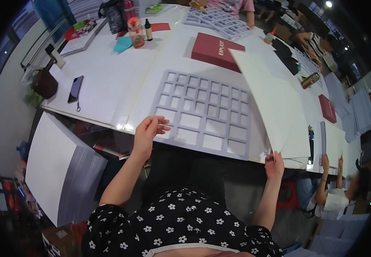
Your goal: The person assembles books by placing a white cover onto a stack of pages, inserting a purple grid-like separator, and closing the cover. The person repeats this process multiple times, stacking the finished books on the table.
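A grey tray-like grid panel (196, 115) with rows of rectangular cut-outs lies flat on the white table in front of me. My left hand (152, 127) hovers at its near left corner, fingers loosely bent and apart, holding nothing that I can see. At the right, my right hand (274, 165) pinches the near edge of a large white sheet (265, 92), which stands tilted up off the table. Under and beside it lie more white sheets (299, 143). Behind the panel rests a dark red box (215, 50), partly covered by the raised sheet.
A tall stack of white sheets (50, 167) stands lower left. On the table are a phone (75, 89), a pink bottle (136, 33), a brown pot-like container (44, 83) and a thermos (310, 80). Co-workers sit at the far side and at the right (333, 195).
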`<state>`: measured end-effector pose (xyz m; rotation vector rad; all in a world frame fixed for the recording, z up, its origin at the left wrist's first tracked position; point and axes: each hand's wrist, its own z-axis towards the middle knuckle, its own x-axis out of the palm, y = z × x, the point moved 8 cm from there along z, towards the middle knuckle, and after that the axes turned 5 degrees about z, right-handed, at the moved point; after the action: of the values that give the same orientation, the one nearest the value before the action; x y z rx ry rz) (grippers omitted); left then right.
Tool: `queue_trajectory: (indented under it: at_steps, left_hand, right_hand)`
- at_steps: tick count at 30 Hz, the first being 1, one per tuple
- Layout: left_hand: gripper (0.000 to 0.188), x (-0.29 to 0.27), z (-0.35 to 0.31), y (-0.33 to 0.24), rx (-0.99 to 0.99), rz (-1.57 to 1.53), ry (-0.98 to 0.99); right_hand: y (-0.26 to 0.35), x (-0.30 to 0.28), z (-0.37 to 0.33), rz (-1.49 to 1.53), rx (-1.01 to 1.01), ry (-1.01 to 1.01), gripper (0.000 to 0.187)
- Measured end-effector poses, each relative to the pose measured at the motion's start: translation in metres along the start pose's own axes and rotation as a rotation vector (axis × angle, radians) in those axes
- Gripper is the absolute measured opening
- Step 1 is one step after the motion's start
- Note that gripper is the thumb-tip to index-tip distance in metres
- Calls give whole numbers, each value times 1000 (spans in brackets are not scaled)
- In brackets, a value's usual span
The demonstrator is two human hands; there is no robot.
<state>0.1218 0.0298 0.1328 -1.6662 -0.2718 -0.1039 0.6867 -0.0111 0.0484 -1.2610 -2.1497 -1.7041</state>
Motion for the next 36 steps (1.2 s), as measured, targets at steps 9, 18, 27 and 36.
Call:
queue_trajectory:
  at_steps: [9,18,27,36]
  left_hand:
    - [56,-52,29,-27,-194,-364,185]
    - [43,-30,19,-29,5,308,-14]
    - [44,-21,38,-5,-74,328,57]
    - [47,-23,45,8,-84,306,70]
  right_hand:
    - [-40,118,-27,-554,-48,375,52]
    - [-27,134,-22,-1059,-348,323,46]
    - [-45,91,-18,-1284,-473,452,55]
    - [-48,86,-15,-1263,-538,427,53]
